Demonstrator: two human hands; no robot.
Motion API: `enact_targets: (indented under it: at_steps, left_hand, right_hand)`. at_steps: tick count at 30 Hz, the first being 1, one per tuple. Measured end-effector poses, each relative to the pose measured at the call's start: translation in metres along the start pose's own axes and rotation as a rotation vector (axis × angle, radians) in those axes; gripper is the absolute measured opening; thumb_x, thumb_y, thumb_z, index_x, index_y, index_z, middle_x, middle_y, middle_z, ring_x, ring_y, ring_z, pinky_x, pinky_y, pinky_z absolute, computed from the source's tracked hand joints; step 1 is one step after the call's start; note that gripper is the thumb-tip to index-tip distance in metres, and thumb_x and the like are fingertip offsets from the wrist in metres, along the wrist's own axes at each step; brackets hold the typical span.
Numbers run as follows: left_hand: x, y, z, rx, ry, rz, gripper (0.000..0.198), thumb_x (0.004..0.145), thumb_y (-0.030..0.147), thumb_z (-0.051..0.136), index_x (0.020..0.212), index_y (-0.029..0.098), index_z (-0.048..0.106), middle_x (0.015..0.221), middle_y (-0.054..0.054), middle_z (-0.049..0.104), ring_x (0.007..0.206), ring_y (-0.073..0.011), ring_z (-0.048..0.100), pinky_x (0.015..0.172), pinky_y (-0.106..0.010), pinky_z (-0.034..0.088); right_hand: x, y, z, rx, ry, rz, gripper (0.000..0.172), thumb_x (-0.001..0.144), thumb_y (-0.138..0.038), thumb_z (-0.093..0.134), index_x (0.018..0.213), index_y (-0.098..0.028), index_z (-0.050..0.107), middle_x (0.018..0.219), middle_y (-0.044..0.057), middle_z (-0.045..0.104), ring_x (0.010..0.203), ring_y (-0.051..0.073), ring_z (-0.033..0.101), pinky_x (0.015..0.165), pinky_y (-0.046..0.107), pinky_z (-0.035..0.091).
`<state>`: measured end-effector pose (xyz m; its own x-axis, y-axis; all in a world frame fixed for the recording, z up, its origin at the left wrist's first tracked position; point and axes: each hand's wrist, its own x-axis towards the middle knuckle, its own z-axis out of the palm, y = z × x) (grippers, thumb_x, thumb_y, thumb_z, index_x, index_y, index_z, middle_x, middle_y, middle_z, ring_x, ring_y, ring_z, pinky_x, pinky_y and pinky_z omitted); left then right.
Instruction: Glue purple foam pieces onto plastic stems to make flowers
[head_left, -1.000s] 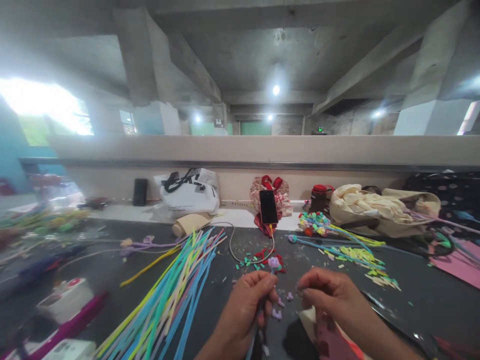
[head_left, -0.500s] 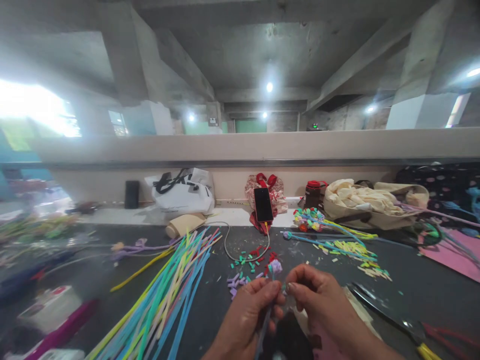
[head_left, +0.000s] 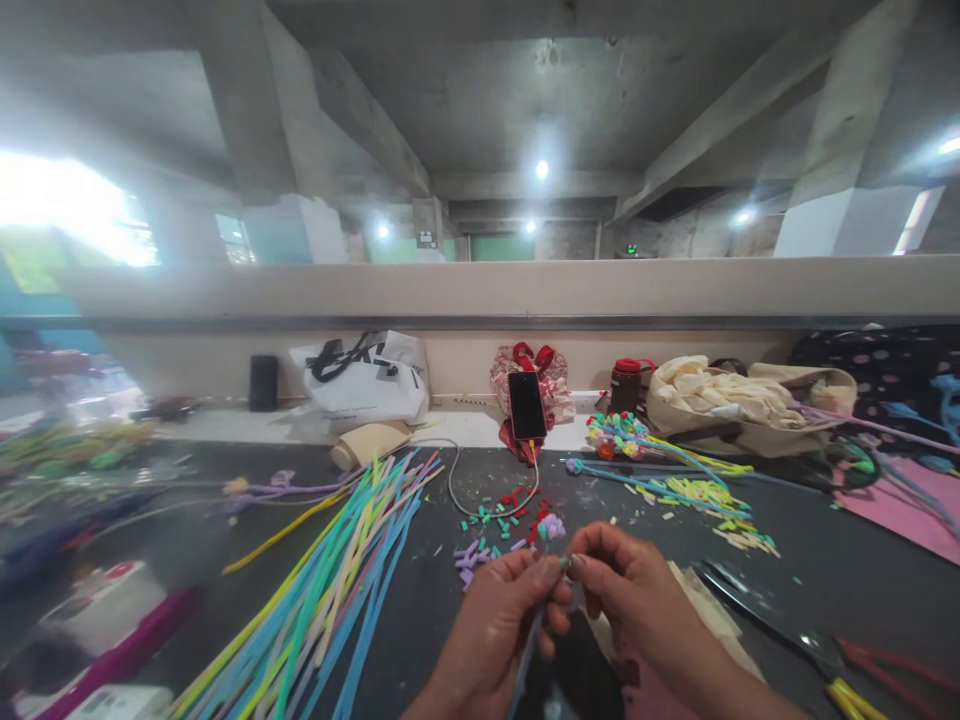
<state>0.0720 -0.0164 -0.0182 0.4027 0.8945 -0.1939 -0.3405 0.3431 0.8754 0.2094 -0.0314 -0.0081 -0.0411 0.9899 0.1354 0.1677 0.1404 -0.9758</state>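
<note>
My left hand (head_left: pixel 517 600) is closed around a pale blue-grey stem (head_left: pixel 529 650) that runs down toward me. A small lilac flower head (head_left: pixel 551 528) tops it, just above the fingertips. My right hand (head_left: pixel 611 570) pinches thumb against finger right beside the left thumb. Between the two thumbs a tiny green piece (head_left: pixel 563 563) shows, mostly covered by the fingertips. Small loose lilac pieces (head_left: pixel 469 560) lie just beyond my left hand, with green pieces (head_left: pixel 487 520) and red pieces (head_left: pixel 538 515) behind them.
A bundle of long coloured fuzzy stems (head_left: pixel 322 600) lies to the left. On the right are cutters (head_left: pixel 780 620), yellow pieces (head_left: pixel 705 495) and finished-looking flowers (head_left: pixel 615 435). A cabled phone (head_left: pixel 527 405) leans at the back, between a white bag (head_left: pixel 367 385) and a dark bottle (head_left: pixel 625 388).
My right fingertips have moved slightly left, closer to the left thumb. The left hand still holds the flower stem in nearly the same place.
</note>
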Motion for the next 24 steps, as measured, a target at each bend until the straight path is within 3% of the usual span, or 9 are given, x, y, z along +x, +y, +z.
enact_targets:
  at_steps: [10,19,24]
  left_hand:
    - [0.000,-0.001,0.000,0.017,-0.014,0.029,0.021,0.066,0.029,0.064,0.060,0.011,0.055,0.046,0.002,0.053,0.034,-0.0033,0.042,0.031,-0.012,0.030]
    - [-0.002,0.003,-0.001,-0.129,-0.040,-0.157,0.005,0.066,0.016,0.058,0.065,0.012,0.055,0.048,0.003,0.053,0.033,-0.0024,0.043,0.030,-0.011,0.028]
    - [0.000,0.002,-0.002,-0.127,-0.017,-0.133,0.005,0.066,0.015,0.059,0.066,0.012,0.056,0.049,0.004,0.052,0.034,-0.0017,0.042,0.032,-0.010,0.031]
  right_hand:
    - [-0.002,0.002,-0.001,-0.035,-0.081,-0.081,0.018,0.079,-0.030,0.050,0.068,-0.016,0.053,0.057,-0.004,0.052,0.048,0.008,0.045,0.046,0.017,0.036]
    - [-0.001,0.002,-0.006,0.108,-0.252,-0.013,0.019,0.076,-0.033,0.054,0.071,-0.016,0.052,0.054,-0.006,0.053,0.038,0.004,0.041,0.036,0.014,0.031]
    - [-0.001,-0.008,-0.013,-0.028,-0.206,-0.059,0.020,0.077,-0.034,0.052,0.073,-0.015,0.059,0.061,-0.002,0.058,0.041,0.006,0.048,0.038,0.015,0.035]
